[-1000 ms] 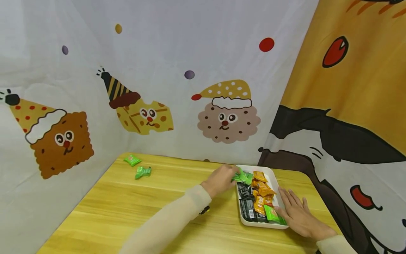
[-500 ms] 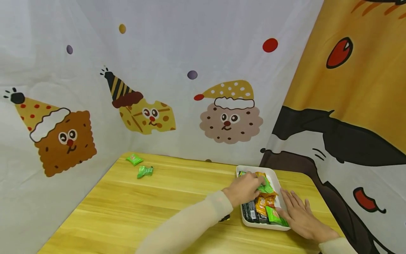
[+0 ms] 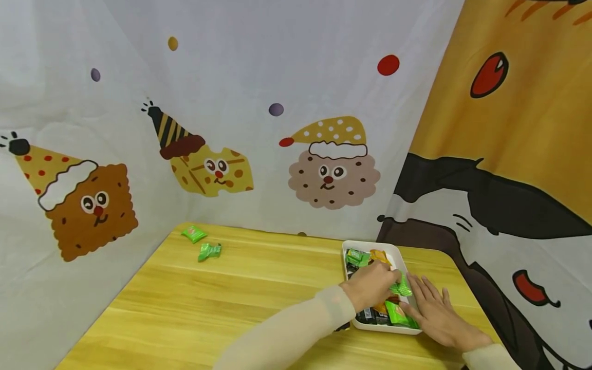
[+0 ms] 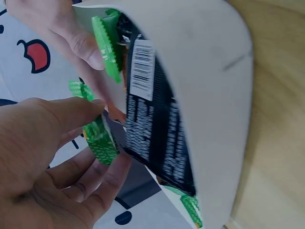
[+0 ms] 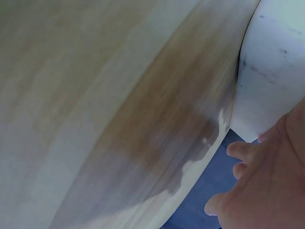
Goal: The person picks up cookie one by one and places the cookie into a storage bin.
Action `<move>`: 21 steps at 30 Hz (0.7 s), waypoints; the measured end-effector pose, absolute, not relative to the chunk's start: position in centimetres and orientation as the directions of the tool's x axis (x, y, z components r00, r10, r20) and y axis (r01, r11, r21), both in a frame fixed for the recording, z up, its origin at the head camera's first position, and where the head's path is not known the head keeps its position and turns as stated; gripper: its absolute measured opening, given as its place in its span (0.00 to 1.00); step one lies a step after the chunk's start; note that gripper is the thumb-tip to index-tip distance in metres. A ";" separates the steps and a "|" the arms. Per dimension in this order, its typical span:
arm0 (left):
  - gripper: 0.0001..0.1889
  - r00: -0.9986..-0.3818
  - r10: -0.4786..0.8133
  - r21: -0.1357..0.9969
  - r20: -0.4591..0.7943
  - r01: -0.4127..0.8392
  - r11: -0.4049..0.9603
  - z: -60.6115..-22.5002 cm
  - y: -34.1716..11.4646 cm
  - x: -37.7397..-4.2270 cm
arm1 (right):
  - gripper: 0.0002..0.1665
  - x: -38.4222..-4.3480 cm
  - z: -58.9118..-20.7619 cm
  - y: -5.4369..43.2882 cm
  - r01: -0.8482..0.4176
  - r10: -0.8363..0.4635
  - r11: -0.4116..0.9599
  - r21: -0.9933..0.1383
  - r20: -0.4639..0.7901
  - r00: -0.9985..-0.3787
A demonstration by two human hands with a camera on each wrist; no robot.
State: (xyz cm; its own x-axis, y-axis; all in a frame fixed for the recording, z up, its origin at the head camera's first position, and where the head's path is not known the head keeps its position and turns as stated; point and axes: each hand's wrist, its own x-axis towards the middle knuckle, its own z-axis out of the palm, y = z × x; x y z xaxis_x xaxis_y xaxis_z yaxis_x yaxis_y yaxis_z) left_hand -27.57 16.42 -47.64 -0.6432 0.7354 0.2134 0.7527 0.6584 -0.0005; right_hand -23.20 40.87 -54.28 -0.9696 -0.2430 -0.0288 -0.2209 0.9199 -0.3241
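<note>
My left hand point(image 3: 373, 285) is over the white tray point(image 3: 348, 246) and pinches a small green snack packet point(image 4: 101, 140) between thumb and fingers. In the head view that packet point(image 3: 403, 285) is above the tray's right side. My right hand point(image 3: 435, 314), fingers extended, rests against the tray's right edge. Inside the tray are green packets point(image 3: 357, 257) at the far left corner, an orange packet point(image 3: 379, 255) beside them and another green packet point(image 3: 396, 313) at the near right. A black packet with a barcode point(image 4: 152, 119) lies along the near left; my left hand hides the tray's middle.
Two loose green packets, one further back point(image 3: 194, 234) and one nearer point(image 3: 209, 251), lie at the far left of the wooden table point(image 3: 208, 308). A printed cloth point(image 3: 259, 61) hangs behind the table and along its sides.
My left hand has carried the green packet from the tray's far left corner across to its right side. My right hand has stayed at the tray's right edge.
</note>
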 end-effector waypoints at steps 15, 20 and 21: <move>0.24 -0.657 0.734 -0.021 0.168 0.743 0.669 -48.1 17.0 -27.3 | 0.59 -23.1 -54.4 40.7 -0.233 -0.252 0.912 -0.337 -0.012 -0.968; 0.21 -0.660 0.724 -0.026 0.199 0.735 0.678 -48.2 16.2 -27.6 | 0.60 -23.2 -54.5 40.8 -0.229 -0.245 0.913 -0.338 -0.005 -0.969; 0.20 -0.663 0.720 -0.024 0.205 0.732 0.681 -48.2 16.0 -27.7 | 0.60 -23.3 -54.6 40.9 -0.233 -0.247 0.912 -0.337 0.004 -0.969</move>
State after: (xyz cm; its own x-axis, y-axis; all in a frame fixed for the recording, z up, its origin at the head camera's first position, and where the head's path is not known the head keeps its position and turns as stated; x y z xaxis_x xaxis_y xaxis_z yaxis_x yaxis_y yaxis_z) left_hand -27.68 15.99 -48.23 -0.6628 0.7203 0.2048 0.7323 0.6806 -0.0240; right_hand -23.25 40.90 -54.60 -0.9691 -0.2467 0.0035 -0.2334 0.9120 -0.3373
